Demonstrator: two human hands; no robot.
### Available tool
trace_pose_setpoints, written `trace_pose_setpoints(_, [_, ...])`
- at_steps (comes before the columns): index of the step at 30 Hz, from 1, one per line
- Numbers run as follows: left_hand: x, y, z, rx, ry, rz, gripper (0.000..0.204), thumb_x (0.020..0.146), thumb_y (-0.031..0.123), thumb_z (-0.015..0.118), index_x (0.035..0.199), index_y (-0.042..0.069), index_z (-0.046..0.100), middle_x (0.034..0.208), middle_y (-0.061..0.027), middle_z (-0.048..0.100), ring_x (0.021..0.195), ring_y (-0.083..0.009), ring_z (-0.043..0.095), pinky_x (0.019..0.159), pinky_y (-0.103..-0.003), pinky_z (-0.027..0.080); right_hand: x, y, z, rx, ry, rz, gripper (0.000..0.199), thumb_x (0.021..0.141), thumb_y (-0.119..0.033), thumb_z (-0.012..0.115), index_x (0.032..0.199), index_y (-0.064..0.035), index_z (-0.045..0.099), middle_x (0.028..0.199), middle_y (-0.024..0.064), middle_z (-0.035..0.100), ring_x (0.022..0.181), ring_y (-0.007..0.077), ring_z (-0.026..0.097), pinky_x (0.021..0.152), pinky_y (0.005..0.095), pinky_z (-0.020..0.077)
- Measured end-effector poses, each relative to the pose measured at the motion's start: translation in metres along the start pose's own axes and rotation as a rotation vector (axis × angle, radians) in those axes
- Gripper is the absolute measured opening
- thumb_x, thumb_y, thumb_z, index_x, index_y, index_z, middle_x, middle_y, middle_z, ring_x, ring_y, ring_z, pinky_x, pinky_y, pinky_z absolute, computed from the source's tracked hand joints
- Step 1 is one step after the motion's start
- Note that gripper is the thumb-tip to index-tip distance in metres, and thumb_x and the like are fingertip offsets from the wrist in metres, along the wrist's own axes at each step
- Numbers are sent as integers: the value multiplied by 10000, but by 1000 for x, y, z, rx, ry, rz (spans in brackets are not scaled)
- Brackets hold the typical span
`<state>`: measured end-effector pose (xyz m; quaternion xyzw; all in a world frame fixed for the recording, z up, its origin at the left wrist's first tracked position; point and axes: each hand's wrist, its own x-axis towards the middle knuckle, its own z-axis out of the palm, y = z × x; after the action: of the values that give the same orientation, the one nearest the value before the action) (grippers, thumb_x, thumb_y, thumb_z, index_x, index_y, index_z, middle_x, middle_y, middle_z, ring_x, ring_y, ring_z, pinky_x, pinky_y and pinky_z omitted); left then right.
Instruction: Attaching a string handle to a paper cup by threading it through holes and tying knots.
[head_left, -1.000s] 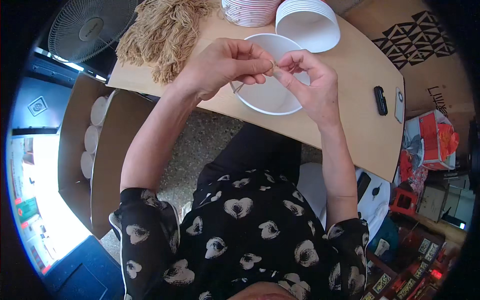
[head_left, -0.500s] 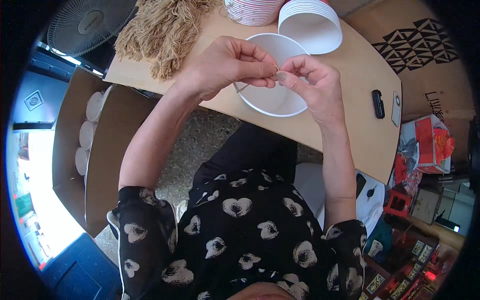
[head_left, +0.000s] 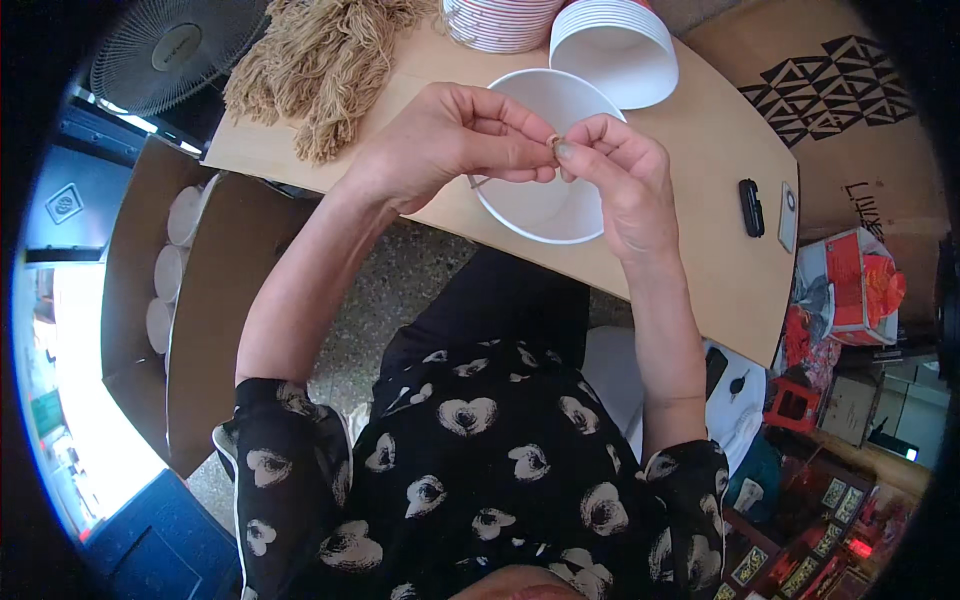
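In head view, thin tan strand [head_left: 554, 142] clamped between fingertips of left grip [head_left: 455, 140] and right grip [head_left: 632, 180], both held together above white bowl [head_left: 540, 212], bowl placed toward near edge of wooden surface [head_left: 710, 235], yarn bundle [head_left: 325, 75] laid far left.

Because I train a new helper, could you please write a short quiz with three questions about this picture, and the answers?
1. True or false: in this view, the left hand and right hand meet over the nearest white tub.
2. On the table, what lies to the left of that tub? A) blue bin B) tan yarn C) red crate
3. Which hand is nearer to the black case?

Key: 1 true; 2 B; 3 the right hand.
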<state>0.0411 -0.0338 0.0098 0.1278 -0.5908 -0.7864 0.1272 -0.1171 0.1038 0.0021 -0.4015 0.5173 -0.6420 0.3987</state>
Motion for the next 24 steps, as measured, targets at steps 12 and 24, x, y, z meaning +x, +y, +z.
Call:
trace_pose_setpoints(12, [-5,-5,-1,18,64,23,153,901,80,672,1031,-1,663,890,-102,723,774,-102,699,675,-179,542,-7,-4,4,-108,-39,10,154,885,-110,675,944,28,639,810,54,645,732,96,595,707,234,454])
trace_pose_setpoints(24, [-5,-6,1,70,74,55,92,902,51,668,988,23,647,862,-74,715,775,-105,692,688,-201,549,-4,-12,0,-214,-117,-16,296,937,-154,607,1154,46,624,661,17,601,606,78,571,535,209,424])
